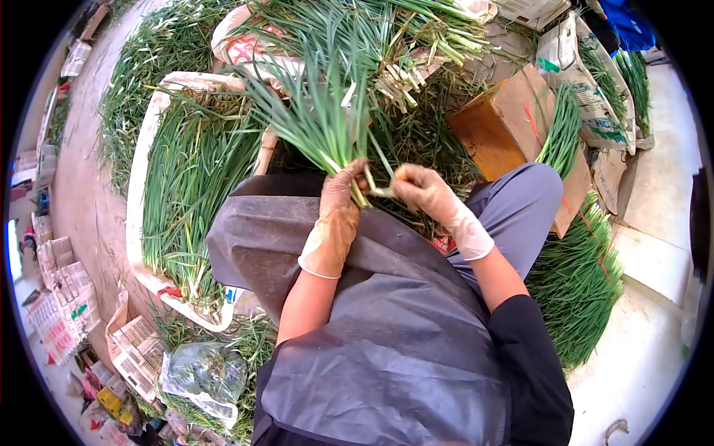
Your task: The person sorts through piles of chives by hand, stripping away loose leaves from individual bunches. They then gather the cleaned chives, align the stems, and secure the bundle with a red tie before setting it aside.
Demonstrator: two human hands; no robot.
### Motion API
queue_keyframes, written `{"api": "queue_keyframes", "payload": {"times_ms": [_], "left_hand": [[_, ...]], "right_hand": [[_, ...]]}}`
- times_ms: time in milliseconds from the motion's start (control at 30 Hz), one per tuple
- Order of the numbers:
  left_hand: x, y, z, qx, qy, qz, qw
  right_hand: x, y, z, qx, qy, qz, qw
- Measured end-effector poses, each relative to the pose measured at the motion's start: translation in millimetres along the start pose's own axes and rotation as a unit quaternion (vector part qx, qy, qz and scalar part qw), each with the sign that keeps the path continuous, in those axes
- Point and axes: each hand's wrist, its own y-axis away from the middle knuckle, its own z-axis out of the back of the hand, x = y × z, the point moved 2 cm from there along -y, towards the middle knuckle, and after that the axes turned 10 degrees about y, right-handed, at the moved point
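Note:
My left hand (338, 212), in a soiled pale glove, is wrapped round the stems of a bunch of green onions (320, 123). Their long green leaves fan up and away from me, with the pale stem ends poking out below my fist. Just to the right, my right hand (428, 195), gloved the same way, has its fingers closed on a single green onion (381, 192), whose pale stem spans the gap between both hands. Its fingertips are partly hidden. Both hands are above the dark apron (297, 219) on my lap.
Loose green onions (416, 33) are heaped in front. A white-rimmed sack (136, 215) full of greens lies left. Right of my knee stand a cardboard box (513, 111) and tied green bundles (576, 290). A plastic bag (204, 372) sits lower left.

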Motion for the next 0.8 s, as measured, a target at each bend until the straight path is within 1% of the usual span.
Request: {"api": "queue_keyframes", "payload": {"times_ms": [33, 67, 100, 133, 167, 200, 233, 267, 300, 333, 367, 400, 433, 467, 500, 533, 600, 633, 667, 700, 733, 767, 800], "left_hand": [[-7, -4, 2, -0.003, -0.018, -0.052, 0.999], [-9, -6, 4, -0.020, 0.017, -0.105, 0.994], [-14, 1, -1, -0.020, 0.020, -0.099, 0.995], [-19, 6, -5, -0.019, 0.023, -0.093, 0.995], [-19, 7, -4, -0.016, 0.023, -0.091, 0.995], [-17, 8, -4, 0.017, 0.009, -0.060, 0.998], [-14, 8, -4, 0.048, -0.003, -0.031, 0.998], [-11, 6, -2, 0.047, -0.001, -0.030, 0.998], [-8, 3, -1, 0.077, 0.006, -0.013, 0.997], [-8, 2, -1, 0.108, 0.012, 0.002, 0.994], [-10, 6, -5, 0.109, 0.015, 0.016, 0.994], [-11, 7, -4, 0.110, 0.013, 0.015, 0.994], [-12, 6, -3, 0.102, 0.026, 0.018, 0.994], [-13, 5, -2, 0.094, 0.040, 0.021, 0.995], [-14, 4, -1, 0.069, 0.041, -0.005, 0.997], [-15, 4, -1, 0.066, 0.045, -0.006, 0.997], [-18, 6, -1, 0.044, 0.084, -0.043, 0.995], [-17, 4, 1, 0.034, 0.088, -0.030, 0.995], [-17, 3, 0, 0.035, 0.089, -0.030, 0.995], [-17, 3, 0, 0.042, 0.109, -0.021, 0.993], [-17, 4, 0, 0.048, 0.129, -0.011, 0.990], [-16, 6, -2, 0.053, 0.140, 0.006, 0.989], [-17, 7, -2, 0.054, 0.141, 0.006, 0.989]], "right_hand": [[-11, 6, 7, 0.065, 0.030, -0.041, 0.997], [-26, 11, 15, 0.130, 0.060, -0.083, 0.986], [-38, 12, 29, 0.156, 0.321, -0.091, 0.930], [-44, 6, 40, 0.170, 0.558, -0.092, 0.807], [-48, -5, 46, 0.019, 0.692, -0.122, 0.711], [-32, -18, 48, -0.157, 0.658, -0.018, 0.736], [15, -30, 43, -0.163, 0.476, -0.049, 0.863], [21, -52, 41, -0.231, 0.339, 0.016, 0.912], [33, -80, 38, -0.185, 0.216, 0.002, 0.959], [44, -106, 32, -0.213, 0.240, 0.002, 0.947], [52, -129, 26, -0.227, 0.279, 0.027, 0.933], [47, -156, 22, -0.190, 0.193, -0.013, 0.963], [52, -174, 18, -0.138, 0.041, -0.031, 0.989], [60, -188, 20, -0.139, -0.082, -0.001, 0.987], [74, -186, 27, -0.198, -0.066, 0.023, 0.978], [96, -178, 36, -0.254, -0.048, 0.045, 0.965], [133, -136, 61, -0.282, -0.020, 0.183, 0.942], [129, -137, 94, -0.294, -0.059, 0.197, 0.933], [136, -109, 115, -0.341, -0.089, 0.220, 0.910], [133, -99, 145, -0.352, -0.101, 0.302, 0.880], [145, -56, 135, -0.459, -0.025, 0.152, 0.875], [129, -43, 165, -0.527, 0.192, 0.107, 0.821], [108, -39, 156, -0.512, 0.144, 0.137, 0.836]]}}
